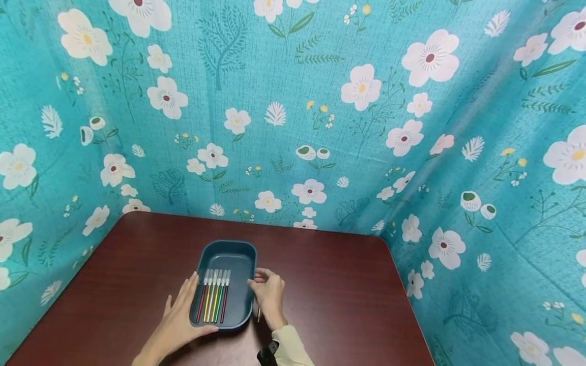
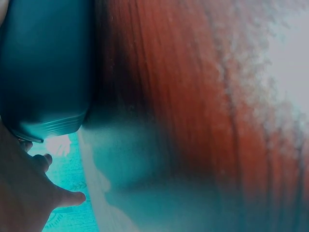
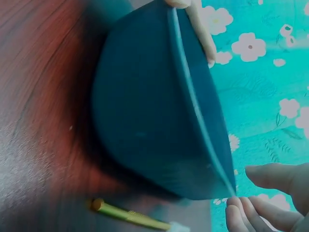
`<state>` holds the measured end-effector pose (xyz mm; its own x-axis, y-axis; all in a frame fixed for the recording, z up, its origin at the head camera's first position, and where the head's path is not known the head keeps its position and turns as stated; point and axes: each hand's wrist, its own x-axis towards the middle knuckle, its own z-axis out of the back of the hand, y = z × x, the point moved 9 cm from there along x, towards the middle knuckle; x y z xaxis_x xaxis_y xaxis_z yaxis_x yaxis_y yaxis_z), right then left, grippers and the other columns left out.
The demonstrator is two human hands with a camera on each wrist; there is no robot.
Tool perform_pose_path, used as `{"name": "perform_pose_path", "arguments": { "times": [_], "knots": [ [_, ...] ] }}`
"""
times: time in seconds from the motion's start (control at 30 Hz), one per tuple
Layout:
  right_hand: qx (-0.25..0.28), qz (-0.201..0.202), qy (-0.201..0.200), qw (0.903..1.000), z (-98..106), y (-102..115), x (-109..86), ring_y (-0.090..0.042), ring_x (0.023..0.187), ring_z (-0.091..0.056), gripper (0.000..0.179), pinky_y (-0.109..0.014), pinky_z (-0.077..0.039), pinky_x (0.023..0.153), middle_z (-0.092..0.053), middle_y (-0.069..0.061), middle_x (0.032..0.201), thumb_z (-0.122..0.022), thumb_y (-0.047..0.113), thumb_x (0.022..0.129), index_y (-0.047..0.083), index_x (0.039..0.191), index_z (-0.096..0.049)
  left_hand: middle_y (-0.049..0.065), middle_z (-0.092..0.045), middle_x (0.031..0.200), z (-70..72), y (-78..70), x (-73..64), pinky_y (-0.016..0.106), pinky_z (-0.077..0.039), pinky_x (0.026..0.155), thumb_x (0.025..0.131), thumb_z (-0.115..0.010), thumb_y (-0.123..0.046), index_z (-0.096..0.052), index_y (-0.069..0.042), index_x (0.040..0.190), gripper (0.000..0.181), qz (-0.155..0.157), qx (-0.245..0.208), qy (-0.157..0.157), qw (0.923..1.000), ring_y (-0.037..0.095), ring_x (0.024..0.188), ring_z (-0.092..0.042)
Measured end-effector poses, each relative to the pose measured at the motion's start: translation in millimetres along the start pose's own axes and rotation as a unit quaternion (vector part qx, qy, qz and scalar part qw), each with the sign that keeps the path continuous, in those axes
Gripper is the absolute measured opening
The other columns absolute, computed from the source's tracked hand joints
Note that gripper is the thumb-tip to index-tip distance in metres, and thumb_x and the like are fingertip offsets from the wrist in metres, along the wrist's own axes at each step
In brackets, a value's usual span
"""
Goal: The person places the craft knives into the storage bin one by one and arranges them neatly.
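Observation:
A dark blue rectangular tray (image 1: 242, 300) with rounded corners sits on the table. Inside, several slim pens (image 1: 215, 297) with clear caps and coloured barrels lie side by side toward its left wall. My left hand (image 1: 176, 317) rests along the tray's left side, fingers extended, its thumb reaching the near rim. At the right rim my right hand (image 1: 270, 295) holds the tray's edge, thumb on the inner side and fingers outside. One gold pen (image 3: 130, 217) lies on the table beside the tray's right wall, below the right hand. The left wrist view shows the tray's outer wall (image 2: 46, 63).
A dark red-brown wooden table (image 1: 329, 295) extends to both sides and behind the tray. Teal flowered cloth (image 1: 284, 127) hangs along the table's back and sides. A dark wrist device (image 1: 267, 353) is on the right forearm, by a light sleeve (image 1: 290, 345).

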<state>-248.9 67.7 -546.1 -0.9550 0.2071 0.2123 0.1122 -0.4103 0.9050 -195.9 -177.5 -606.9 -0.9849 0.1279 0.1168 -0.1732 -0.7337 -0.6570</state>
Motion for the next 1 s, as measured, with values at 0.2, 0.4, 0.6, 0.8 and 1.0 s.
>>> {"name": "perform_pose_path", "arguments": {
  "times": [0.2, 0.4, 0.6, 0.8, 1.0],
  "knots": [
    [-0.003, -0.016, -0.025, 0.9995, 7, -18, -0.4, -0.020, 0.074, -0.076, 0.027, -0.026, -0.061, 0.068, -0.078, -0.016, 0.088, -0.089, -0.007, 0.074, -0.006, 0.100, -0.080, 0.019, -0.012, 0.175, 0.6, -0.5, -1.0, 0.090, -0.008, 0.106, 0.070, -0.092, -0.065, -0.005, -0.017, 0.172, 0.142, 0.005, 0.000, 0.006, 1.0000, 0.053, 0.156, -0.015],
    [0.008, -0.034, -0.052, 0.9981, 13, -33, -1.1, -0.020, 0.073, -0.077, 0.026, -0.028, -0.062, 0.067, -0.078, -0.016, 0.087, -0.089, -0.006, 0.074, -0.005, 0.099, -0.080, 0.019, -0.013, 0.175, 0.1, 0.6, -0.6, 0.089, -0.008, 0.106, 0.069, -0.091, -0.067, -0.005, -0.018, 0.172, 0.143, 0.009, 0.003, 0.006, 0.9999, 0.053, 0.156, -0.015],
    [-0.012, -0.050, -0.059, 0.9970, 15, -43, -3.8, -0.017, 0.072, -0.075, 0.025, -0.027, -0.060, 0.066, -0.078, -0.012, 0.084, -0.089, -0.007, 0.075, -0.006, 0.098, -0.078, 0.018, -0.013, 0.176, 0.9, 0.8, -0.7, 0.090, -0.008, 0.106, 0.068, -0.091, -0.068, -0.005, -0.019, 0.172, 0.143, 0.004, 0.009, 0.001, 0.9999, 0.053, 0.156, -0.016],
    [-0.055, -0.065, -0.065, 0.9942, 10, -59, -9.1, -0.008, 0.068, -0.071, 0.023, -0.028, -0.059, 0.064, -0.076, -0.002, 0.079, -0.089, -0.005, 0.075, -0.002, 0.096, -0.079, 0.011, -0.010, 0.178, 2.1, -2.0, -1.2, 0.091, -0.008, 0.105, 0.069, -0.090, -0.069, -0.009, -0.016, 0.172, 0.141, -0.004, 0.024, -0.001, 0.9997, 0.052, 0.156, -0.017],
    [-0.100, -0.060, -0.084, 0.9896, 8, -66, -12.0, -0.009, 0.068, -0.071, 0.024, -0.037, -0.057, 0.064, -0.075, 0.002, 0.078, -0.091, 0.001, 0.071, 0.004, 0.092, -0.080, 0.012, -0.012, 0.177, 2.4, -1.9, -0.6, 0.091, -0.009, 0.105, 0.069, -0.089, -0.071, -0.010, -0.015, 0.172, 0.141, -0.003, 0.033, -0.003, 0.9994, 0.051, 0.156, -0.018]
  ]
}}
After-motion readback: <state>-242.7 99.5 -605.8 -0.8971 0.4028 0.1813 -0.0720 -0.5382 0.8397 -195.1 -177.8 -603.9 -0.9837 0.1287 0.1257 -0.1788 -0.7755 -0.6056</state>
